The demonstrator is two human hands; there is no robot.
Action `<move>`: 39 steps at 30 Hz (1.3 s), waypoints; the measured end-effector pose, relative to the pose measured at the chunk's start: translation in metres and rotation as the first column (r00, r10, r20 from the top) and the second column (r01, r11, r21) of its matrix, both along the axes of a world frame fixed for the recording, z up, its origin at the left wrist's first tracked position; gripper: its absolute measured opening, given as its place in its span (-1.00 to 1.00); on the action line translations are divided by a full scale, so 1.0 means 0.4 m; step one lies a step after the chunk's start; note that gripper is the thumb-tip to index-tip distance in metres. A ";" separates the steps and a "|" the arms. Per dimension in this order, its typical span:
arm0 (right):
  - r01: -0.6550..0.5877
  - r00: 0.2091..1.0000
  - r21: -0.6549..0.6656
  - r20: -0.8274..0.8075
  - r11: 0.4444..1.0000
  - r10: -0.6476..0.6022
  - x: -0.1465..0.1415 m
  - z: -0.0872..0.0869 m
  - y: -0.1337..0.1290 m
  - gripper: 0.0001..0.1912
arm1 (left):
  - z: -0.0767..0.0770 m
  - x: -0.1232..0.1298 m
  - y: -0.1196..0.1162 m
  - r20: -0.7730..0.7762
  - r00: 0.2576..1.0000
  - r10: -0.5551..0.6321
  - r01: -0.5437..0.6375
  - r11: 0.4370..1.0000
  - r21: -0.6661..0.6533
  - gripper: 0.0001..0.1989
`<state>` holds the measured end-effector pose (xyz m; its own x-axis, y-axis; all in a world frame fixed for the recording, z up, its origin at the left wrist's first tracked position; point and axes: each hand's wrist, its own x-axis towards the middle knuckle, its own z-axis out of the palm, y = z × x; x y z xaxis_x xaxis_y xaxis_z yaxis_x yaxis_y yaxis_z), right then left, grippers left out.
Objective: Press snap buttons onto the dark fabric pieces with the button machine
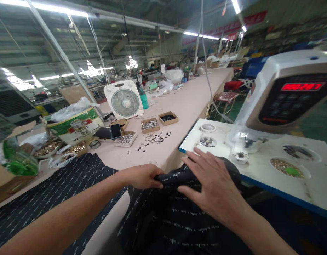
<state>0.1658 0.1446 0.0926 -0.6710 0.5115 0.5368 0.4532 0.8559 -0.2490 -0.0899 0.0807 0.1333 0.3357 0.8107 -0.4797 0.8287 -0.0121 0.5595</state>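
My left hand (146, 176) is closed round the folded edge of a black cloth (179, 216) printed with rows of small white lettering. My right hand (210, 177) lies over the same cloth with its fingers spread, and the palm side is hidden. The cloth drapes down towards me and reaches right to the front edge of the white machine table. Just beyond my right hand stands a snap-fastening machine (282, 95) with a red lit number display. Its small round die (241, 156) sits close to the cloth.
White machine table (267, 148) has sunken cups of metal fasteners (285, 167). On the pink-covered table (176, 106) are a box fan (125, 99), small boxes of metal parts (150, 125), a box of black parts (168, 118) and scattered black pieces. More printed black cloth (59, 198) lies left.
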 end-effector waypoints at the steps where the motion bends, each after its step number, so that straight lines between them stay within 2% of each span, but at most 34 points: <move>1: -0.060 0.997 -0.027 0.043 0.998 0.061 -0.017 0.002 -0.010 -0.34 | -0.003 0.010 0.002 0.049 0.999 -0.010 0.010 1.000 0.010 -0.85; 2: -0.108 0.990 -0.086 0.085 0.990 0.115 -0.031 -0.002 -0.015 -0.35 | -0.007 0.019 0.003 0.096 0.995 -0.023 0.021 1.000 0.020 -0.86; 4: -0.148 0.972 -0.268 0.140 0.952 0.191 -0.046 -0.020 -0.013 -0.61 | -0.016 0.034 0.003 0.169 0.985 -0.037 0.032 0.999 0.033 -0.88; 6: -0.137 0.967 -0.465 0.129 0.874 0.221 -0.048 -0.041 -0.003 -0.84 | -0.028 0.042 0.001 0.207 0.978 -0.037 0.030 0.999 0.036 -0.91; 9: -0.127 0.979 -0.654 0.038 0.746 0.199 -0.042 -0.055 0.004 -0.84 | -0.046 0.048 0.000 0.168 0.985 -0.037 0.022 0.996 0.089 -0.97; 12: -0.139 0.982 -0.742 -0.018 0.655 0.188 -0.041 -0.052 -0.001 -0.86 | -0.052 0.051 0.004 0.062 0.996 -0.064 0.052 0.981 0.189 -0.92; 16: -0.152 0.987 -0.742 -0.078 0.653 0.142 -0.046 -0.053 -0.011 -0.85 | -0.055 0.065 0.009 0.030 0.998 -0.056 0.046 0.964 0.263 -0.86; 20: -0.125 0.992 -0.761 -0.082 0.637 0.097 -0.040 -0.062 -0.020 -0.95 | -0.079 0.082 0.001 0.102 0.991 0.082 -0.107 0.956 0.272 -0.87; 23: -0.128 0.992 -0.772 -0.092 0.623 0.088 -0.033 -0.065 -0.020 -0.97 | -0.105 0.084 -0.008 0.204 0.963 0.177 -0.212 0.963 0.166 -0.89; 28: -0.141 0.990 -0.780 -0.100 0.610 0.101 -0.040 -0.066 -0.012 -0.92 | -0.129 0.063 -0.012 0.394 0.900 0.188 -0.168 0.982 -0.086 -0.82; 34: -0.176 0.984 -0.803 -0.151 0.570 0.091 -0.057 -0.074 -0.004 -0.90 | -0.134 0.048 0.001 0.418 0.871 0.257 -0.207 0.965 -0.162 -0.85; 39: -0.137 0.990 -0.810 -0.126 0.571 0.058 -0.061 -0.075 0.008 -0.91 | -0.163 0.057 0.008 0.559 0.760 0.332 -0.253 0.943 -0.217 -0.81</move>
<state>0.1413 0.1478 0.0626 -0.7209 0.6927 -0.0220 0.3257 0.3106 -0.8930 -0.0669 0.0841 0.0681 0.3375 0.8646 -0.3724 0.2980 0.2771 0.9135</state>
